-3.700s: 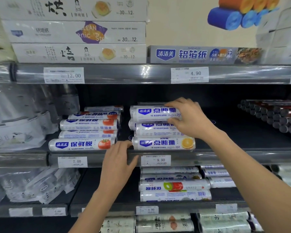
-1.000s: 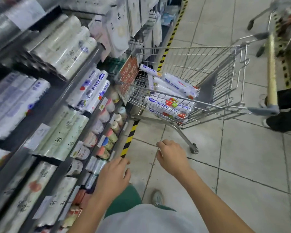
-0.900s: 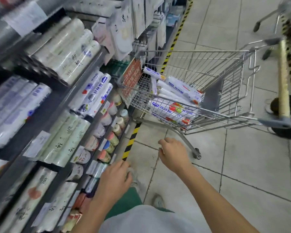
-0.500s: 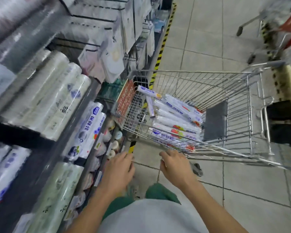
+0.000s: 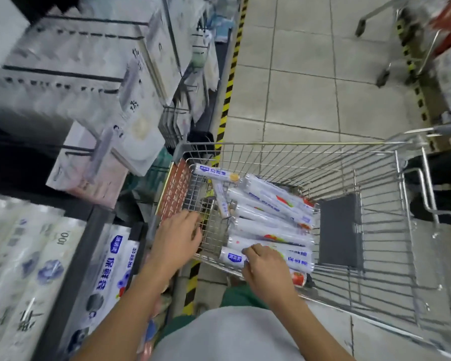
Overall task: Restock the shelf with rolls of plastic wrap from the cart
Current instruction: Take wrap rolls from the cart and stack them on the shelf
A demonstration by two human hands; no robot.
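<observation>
Several white rolls of plastic wrap (image 5: 268,201) lie piled in the left part of a wire shopping cart (image 5: 297,144). My right hand (image 5: 266,269) is down on the nearest roll (image 5: 300,257), its fingers curled over the roll's middle. At the cart's near left corner my left hand (image 5: 177,238) hovers over the wire rim, loosely curled and holding nothing. On my left stands the shelf (image 5: 89,246), with stocked rolls (image 5: 115,256) blurred by motion.
Hanging packets on hooks (image 5: 141,82) jut out above the cart's left side. A yellow-black floor stripe (image 5: 229,82) runs along the shelf base. The cart's grey seat flap (image 5: 340,227) stands upright. A second cart (image 5: 385,48) and someone's dark legs (image 5: 443,173) are at the right.
I have turned from the shelf to the cart and closed in on it. Both hands went from empty in mid-air to over the cart, the right one coming down onto the nearest roll.
</observation>
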